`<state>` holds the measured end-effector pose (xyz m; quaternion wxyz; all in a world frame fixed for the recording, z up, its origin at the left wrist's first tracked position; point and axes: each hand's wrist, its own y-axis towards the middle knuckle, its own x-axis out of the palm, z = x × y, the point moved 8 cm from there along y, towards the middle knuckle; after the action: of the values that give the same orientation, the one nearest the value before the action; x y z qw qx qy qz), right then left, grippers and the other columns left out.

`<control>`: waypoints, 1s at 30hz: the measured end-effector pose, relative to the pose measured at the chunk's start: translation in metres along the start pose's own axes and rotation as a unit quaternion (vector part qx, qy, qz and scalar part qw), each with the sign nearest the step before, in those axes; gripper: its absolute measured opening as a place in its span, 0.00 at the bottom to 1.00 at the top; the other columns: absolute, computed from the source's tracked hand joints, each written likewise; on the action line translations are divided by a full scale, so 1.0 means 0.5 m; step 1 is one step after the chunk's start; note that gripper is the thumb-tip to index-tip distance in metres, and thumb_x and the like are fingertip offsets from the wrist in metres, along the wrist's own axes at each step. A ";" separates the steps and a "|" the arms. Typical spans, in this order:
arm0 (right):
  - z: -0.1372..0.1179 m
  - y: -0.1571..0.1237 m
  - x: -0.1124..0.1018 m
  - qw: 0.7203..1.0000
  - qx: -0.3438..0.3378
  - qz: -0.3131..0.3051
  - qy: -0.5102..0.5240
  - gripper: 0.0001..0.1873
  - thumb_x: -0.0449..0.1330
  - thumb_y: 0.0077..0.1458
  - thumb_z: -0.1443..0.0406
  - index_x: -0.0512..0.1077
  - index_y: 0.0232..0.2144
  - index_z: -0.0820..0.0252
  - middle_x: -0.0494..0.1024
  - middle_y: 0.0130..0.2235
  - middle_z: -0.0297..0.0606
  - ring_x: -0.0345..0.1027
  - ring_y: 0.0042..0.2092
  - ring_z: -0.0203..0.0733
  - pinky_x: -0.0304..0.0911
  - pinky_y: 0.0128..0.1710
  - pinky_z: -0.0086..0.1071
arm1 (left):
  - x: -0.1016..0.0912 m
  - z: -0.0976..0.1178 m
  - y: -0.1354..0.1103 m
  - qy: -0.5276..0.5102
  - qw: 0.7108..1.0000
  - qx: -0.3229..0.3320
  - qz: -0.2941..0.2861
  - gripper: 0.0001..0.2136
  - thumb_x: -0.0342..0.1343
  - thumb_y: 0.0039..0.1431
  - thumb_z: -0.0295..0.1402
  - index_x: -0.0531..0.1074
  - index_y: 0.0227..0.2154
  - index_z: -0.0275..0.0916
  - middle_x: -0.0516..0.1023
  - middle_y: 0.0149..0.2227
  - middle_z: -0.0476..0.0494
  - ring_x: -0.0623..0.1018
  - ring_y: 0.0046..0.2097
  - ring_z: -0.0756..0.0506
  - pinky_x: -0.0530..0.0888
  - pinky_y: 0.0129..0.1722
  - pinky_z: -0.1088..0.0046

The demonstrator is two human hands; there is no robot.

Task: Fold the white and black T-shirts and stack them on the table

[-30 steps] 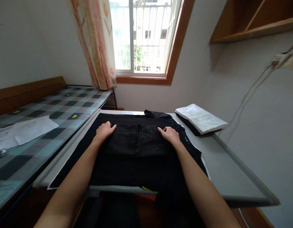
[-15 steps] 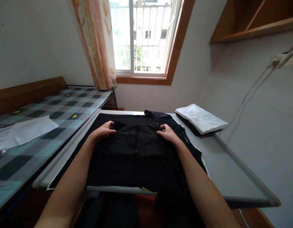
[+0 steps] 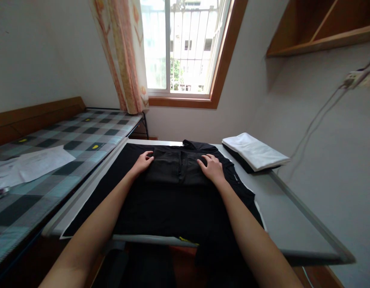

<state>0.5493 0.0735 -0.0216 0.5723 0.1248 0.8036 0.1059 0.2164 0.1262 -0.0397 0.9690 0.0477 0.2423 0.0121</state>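
Left fingers (image 3: pixel 147 154) and right fingers (image 3: pixel 210 157) curved at ends of folded black cloth (image 3: pixel 163 167), grip unclear

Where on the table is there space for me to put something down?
There's a big bare patch on the table, between the black cloth, the white cloth and the right edge. A thin strip shows left of the black cloth. The middle is crowded: the folded piece, left hand and right hand.
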 end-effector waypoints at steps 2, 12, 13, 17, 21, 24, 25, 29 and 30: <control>-0.039 -0.010 0.012 0.998 -0.056 -0.025 -0.033 0.30 0.48 0.62 0.48 0.66 0.59 0.57 0.62 0.64 0.47 0.52 0.64 0.54 0.51 0.60 0.47 | 0.002 -0.005 0.000 0.020 1.000 0.009 0.002 0.23 0.57 0.53 0.35 0.70 0.52 0.32 0.78 0.43 0.34 0.78 0.44 0.39 0.75 0.43 0.62; -0.088 -0.038 0.056 0.978 -0.147 -0.116 -0.094 0.35 0.41 0.63 0.44 0.58 0.64 0.53 0.53 0.68 0.43 0.41 0.68 0.54 0.37 0.65 0.52 | 0.006 0.031 -0.023 0.180 0.977 0.090 0.064 0.19 0.55 0.57 0.35 0.72 0.50 0.36 0.74 0.50 0.34 0.76 0.50 0.39 0.72 0.51 0.60; -0.090 -0.038 0.052 0.978 -0.150 -0.108 -0.092 0.34 0.41 0.63 0.44 0.59 0.64 0.53 0.54 0.68 0.44 0.41 0.68 0.53 0.37 0.65 0.52 | 0.008 0.046 -0.033 0.219 0.967 0.109 0.078 0.18 0.54 0.58 0.36 0.73 0.50 0.37 0.72 0.53 0.34 0.74 0.52 0.37 0.71 0.52 0.58; -0.102 -0.040 0.044 0.982 -0.156 -0.079 -0.074 0.34 0.41 0.63 0.45 0.60 0.63 0.54 0.55 0.67 0.43 0.42 0.68 0.52 0.36 0.65 0.51 | 0.057 0.093 -0.075 0.309 0.930 0.193 0.040 0.19 0.51 0.61 0.43 0.73 0.51 0.41 0.67 0.59 0.36 0.65 0.61 0.35 0.63 0.58 0.53; -0.106 -0.045 0.059 0.980 -0.149 -0.107 -0.074 0.35 0.41 0.62 0.44 0.60 0.64 0.53 0.54 0.67 0.43 0.41 0.68 0.53 0.36 0.65 0.52 | 0.127 0.100 -0.105 0.341 0.906 0.242 -0.065 0.24 0.49 0.61 0.49 0.67 0.57 0.46 0.62 0.64 0.39 0.57 0.66 0.35 0.48 0.64 0.46; -0.107 -0.048 0.065 0.977 -0.154 -0.119 -0.083 0.36 0.41 0.62 0.43 0.59 0.64 0.53 0.52 0.68 0.44 0.40 0.68 0.54 0.36 0.65 0.53 | 0.154 0.091 -0.114 0.362 0.890 0.253 -0.118 0.28 0.48 0.60 0.53 0.61 0.62 0.51 0.59 0.66 0.42 0.55 0.67 0.34 0.39 0.63 0.42; -0.108 -0.048 0.065 0.977 -0.156 -0.121 -0.084 0.36 0.41 0.62 0.43 0.58 0.64 0.53 0.52 0.68 0.44 0.40 0.68 0.55 0.36 0.65 0.53 | 0.157 0.088 -0.115 0.366 0.885 0.256 -0.126 0.29 0.48 0.60 0.53 0.59 0.63 0.52 0.58 0.66 0.42 0.54 0.67 0.34 0.38 0.63 0.42; -0.108 -0.049 0.067 0.974 -0.162 -0.128 -0.088 0.36 0.42 0.62 0.43 0.58 0.65 0.52 0.51 0.68 0.43 0.40 0.68 0.55 0.37 0.65 0.52 | 0.158 0.085 -0.116 0.379 0.874 0.267 -0.148 0.30 0.46 0.60 0.55 0.56 0.64 0.54 0.56 0.67 0.43 0.53 0.68 0.34 0.37 0.63 0.41; -0.108 -0.049 0.068 0.974 -0.163 -0.130 -0.089 0.36 0.42 0.62 0.43 0.57 0.65 0.52 0.51 0.68 0.43 0.39 0.68 0.55 0.37 0.64 0.52 | 0.158 0.085 -0.116 0.381 0.872 0.269 -0.152 0.30 0.46 0.60 0.55 0.56 0.64 0.54 0.55 0.67 0.43 0.52 0.68 0.34 0.38 0.63 0.41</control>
<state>0.4857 0.0596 -0.0422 0.6626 -0.0667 0.7310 0.1484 0.3059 0.0684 -0.0450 0.7414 0.2605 0.5905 -0.1838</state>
